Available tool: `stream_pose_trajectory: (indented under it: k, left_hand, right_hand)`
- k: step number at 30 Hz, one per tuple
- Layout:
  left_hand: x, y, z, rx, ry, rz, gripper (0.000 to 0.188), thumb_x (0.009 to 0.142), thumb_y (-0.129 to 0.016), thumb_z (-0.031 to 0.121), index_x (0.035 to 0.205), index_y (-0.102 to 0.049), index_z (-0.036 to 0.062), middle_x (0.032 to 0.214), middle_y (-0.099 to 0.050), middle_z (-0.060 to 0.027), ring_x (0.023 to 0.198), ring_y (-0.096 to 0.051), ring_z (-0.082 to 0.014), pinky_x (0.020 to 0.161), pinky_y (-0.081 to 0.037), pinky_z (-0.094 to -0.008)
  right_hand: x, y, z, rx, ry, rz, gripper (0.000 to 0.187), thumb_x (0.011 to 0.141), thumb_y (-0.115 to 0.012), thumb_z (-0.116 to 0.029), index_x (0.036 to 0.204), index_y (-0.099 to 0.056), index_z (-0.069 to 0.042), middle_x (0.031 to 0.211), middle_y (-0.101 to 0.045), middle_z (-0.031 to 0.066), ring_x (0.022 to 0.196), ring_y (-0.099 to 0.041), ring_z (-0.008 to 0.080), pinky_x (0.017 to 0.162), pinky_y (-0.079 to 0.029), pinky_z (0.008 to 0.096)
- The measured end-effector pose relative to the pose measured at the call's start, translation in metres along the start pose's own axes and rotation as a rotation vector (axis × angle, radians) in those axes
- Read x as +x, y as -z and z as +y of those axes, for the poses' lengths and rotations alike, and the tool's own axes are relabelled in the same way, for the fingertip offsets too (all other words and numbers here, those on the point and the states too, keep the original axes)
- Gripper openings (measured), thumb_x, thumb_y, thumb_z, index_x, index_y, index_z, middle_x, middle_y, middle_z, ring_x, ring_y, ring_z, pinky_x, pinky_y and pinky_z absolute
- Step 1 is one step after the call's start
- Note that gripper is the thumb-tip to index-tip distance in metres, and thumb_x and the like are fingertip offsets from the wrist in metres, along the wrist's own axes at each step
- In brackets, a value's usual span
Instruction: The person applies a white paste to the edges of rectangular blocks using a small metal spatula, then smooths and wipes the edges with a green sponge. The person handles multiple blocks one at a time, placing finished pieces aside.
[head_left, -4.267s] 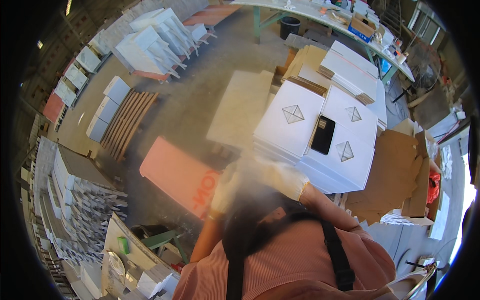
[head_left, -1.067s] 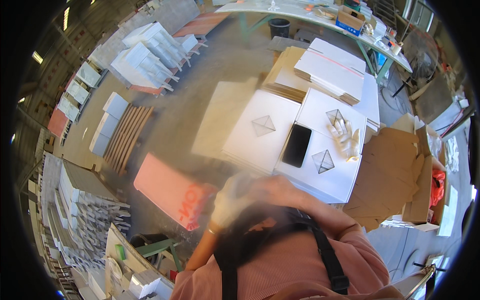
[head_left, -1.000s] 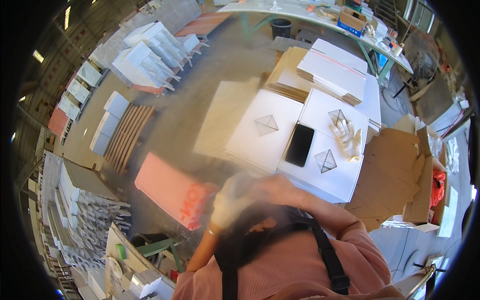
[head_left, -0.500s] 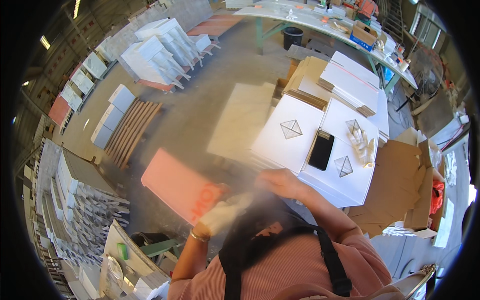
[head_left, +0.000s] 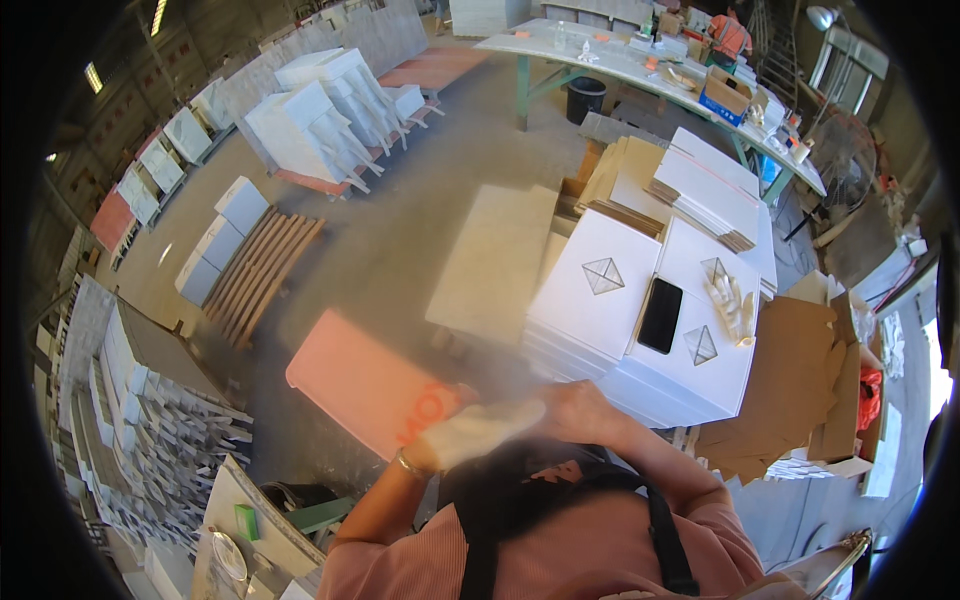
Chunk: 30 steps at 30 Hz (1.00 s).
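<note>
A cream work glove (head_left: pixel 480 432) covers most of my left hand (head_left: pixel 465 430), and a bracelet circles that wrist. The left fingers point right, stretched out inside the cloth; a bit of bare skin shows near the thumb. My right hand (head_left: pixel 582 411) is bare and curled at the glove's fingertip end, seeming to pinch it, though blur softens the contact. Both hands are held in front of my dark apron (head_left: pixel 540 470). Below and left of them is a pink flat panel (head_left: pixel 350 375) with red lettering, partly covered by the left hand.
Right of my hands, white boxes (head_left: pixel 585 300) carry a black phone (head_left: pixel 660 315) and another glove (head_left: pixel 732 308). Flattened cardboard (head_left: pixel 775 390) lies beyond. On the left are a slatted pallet (head_left: pixel 265 270) and stacked stone pieces (head_left: pixel 150 430). Someone in an orange vest (head_left: pixel 730 35) is far back.
My view has shifted a little, so the boxes appear lower and farther right. The right hand sits lower in the picture; the glove's finger end now shows more clearly between both hands.
</note>
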<state>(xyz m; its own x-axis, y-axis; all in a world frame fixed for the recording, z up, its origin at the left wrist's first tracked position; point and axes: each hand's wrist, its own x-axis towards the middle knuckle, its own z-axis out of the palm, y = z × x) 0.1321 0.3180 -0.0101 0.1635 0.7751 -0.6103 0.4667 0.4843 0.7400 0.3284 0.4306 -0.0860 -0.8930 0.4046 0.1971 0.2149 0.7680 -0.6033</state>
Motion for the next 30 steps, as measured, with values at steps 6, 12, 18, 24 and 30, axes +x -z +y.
stream_pose_trajectory:
  k: [6, 12, 18, 24, 30]
  left_hand:
    - [0.010, 0.004, -0.015, -0.060, -0.047, -0.090, 0.049, 0.111, -0.042, 0.036, 0.149, -0.053, 0.0067, 0.154, -0.052, -0.0146, 0.144, -0.046, -0.0254, 0.120, -0.033, -0.0352]
    - [-0.004, 0.027, -0.024, -0.269, -0.337, -0.287, 0.062, 0.110, -0.043, 0.050, 0.156, -0.043, 0.0076, 0.151, -0.053, -0.0117, 0.138, -0.050, -0.0220, 0.115, -0.039, -0.0350]
    - [0.016, 0.016, -0.051, -0.692, -0.445, -0.310, 0.076, 0.110, -0.023, 0.060, 0.163, -0.028, 0.0053, 0.168, -0.028, -0.0131, 0.149, -0.038, -0.0327, 0.122, -0.030, -0.0421]
    - [0.026, 0.001, -0.047, -0.949, -0.151, -0.412, 0.067, 0.112, -0.030, 0.050, 0.162, -0.030, 0.0052, 0.166, -0.034, -0.0107, 0.147, -0.039, -0.0299, 0.124, -0.027, -0.0378]
    - [0.013, 0.004, -0.039, -0.706, -0.281, -0.381, 0.066, 0.112, -0.031, 0.049, 0.164, -0.026, 0.0082, 0.170, -0.026, -0.0062, 0.150, -0.031, -0.0269, 0.126, -0.021, -0.0380]
  right_hand:
    - [-0.001, 0.020, -0.004, -0.272, 0.011, -0.243, 0.029, 0.080, -0.076, -0.027, 0.103, -0.069, -0.011, 0.085, -0.067, 0.0100, 0.076, -0.067, 0.0330, 0.066, -0.056, 0.0420]
    - [-0.010, 0.057, 0.019, -0.026, 0.196, 0.084, 0.013, 0.087, -0.073, -0.023, 0.091, -0.075, -0.010, 0.080, -0.070, 0.0055, 0.070, -0.068, 0.0292, 0.060, -0.054, 0.0395]
    - [-0.007, 0.038, 0.017, 0.333, -0.164, 0.025, 0.028, 0.090, -0.077, -0.029, 0.110, -0.072, -0.011, 0.093, -0.071, 0.0097, 0.083, -0.070, 0.0317, 0.073, -0.056, 0.0380]
    - [0.000, 0.021, -0.008, 0.072, -0.060, -0.038, 0.032, 0.091, -0.075, -0.041, 0.107, -0.072, -0.013, 0.092, -0.071, 0.0114, 0.084, -0.070, 0.0331, 0.073, -0.055, 0.0416]
    - [-0.022, 0.036, 0.042, -0.036, 0.139, 0.032, 0.017, 0.093, -0.076, -0.021, 0.089, -0.075, -0.005, 0.084, -0.071, 0.0083, 0.071, -0.068, 0.0266, 0.065, -0.054, 0.0348]
